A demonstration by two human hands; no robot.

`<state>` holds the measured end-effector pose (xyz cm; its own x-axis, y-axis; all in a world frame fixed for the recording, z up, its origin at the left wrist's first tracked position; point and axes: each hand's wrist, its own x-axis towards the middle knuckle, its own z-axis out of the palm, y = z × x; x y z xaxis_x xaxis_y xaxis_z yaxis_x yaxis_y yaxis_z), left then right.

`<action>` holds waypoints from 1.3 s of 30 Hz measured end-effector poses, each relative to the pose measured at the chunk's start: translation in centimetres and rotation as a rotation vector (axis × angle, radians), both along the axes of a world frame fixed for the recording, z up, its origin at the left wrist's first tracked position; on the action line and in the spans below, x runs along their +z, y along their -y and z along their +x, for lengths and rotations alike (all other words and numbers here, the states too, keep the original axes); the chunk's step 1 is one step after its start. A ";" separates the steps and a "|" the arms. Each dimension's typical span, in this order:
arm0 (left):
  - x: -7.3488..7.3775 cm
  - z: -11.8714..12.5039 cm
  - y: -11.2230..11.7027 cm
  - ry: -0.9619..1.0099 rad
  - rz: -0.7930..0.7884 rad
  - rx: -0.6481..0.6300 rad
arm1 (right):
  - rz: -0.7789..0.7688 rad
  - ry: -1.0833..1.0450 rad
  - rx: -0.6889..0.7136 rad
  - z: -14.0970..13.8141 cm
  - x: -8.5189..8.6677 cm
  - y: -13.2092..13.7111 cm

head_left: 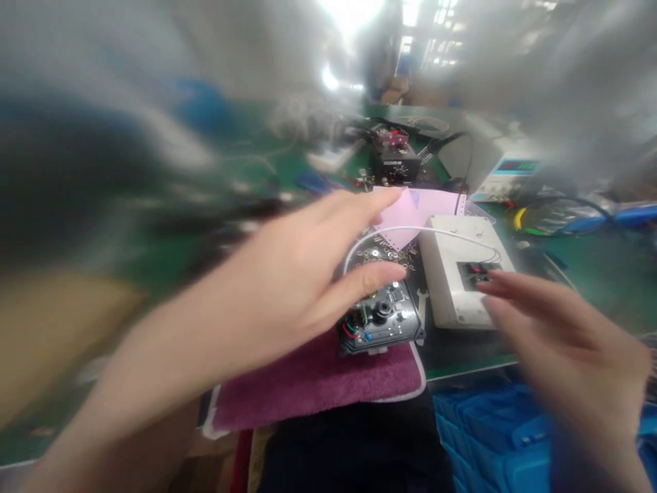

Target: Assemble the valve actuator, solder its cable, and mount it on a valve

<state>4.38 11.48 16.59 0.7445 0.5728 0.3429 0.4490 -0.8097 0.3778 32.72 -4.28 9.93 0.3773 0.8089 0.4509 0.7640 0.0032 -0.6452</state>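
The left hand point(287, 274) is hovering over a small black circuit module point(382, 322), fingers point(359, 205) spread and gripping nothing. The module is sitting on the right end of a purple towel point(318, 380) at the near desk point(590, 274) edge, probably padding for it. The right hand point(559, 329) is stretching empty, fingers loosely together, toward a white box point(452, 260) just right of the module. A white cable point(446, 231) is looping across pink paper point(405, 216). Far off, a soldering station point(397, 164) is blurring into a bright workshop; blue crates point(487, 424) are waiting below.
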 end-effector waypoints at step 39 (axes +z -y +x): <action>-9.7 -0.2 2.5 0.153 -0.290 -0.051 | -0.129 -0.392 0.483 -8.3 -10.3 -3.7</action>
<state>4.13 8.97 6.84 0.7274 0.6260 0.2810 0.3306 -0.6786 0.6559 24.45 -0.57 -0.33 0.0740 0.9677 0.2412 0.4030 0.1922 -0.8948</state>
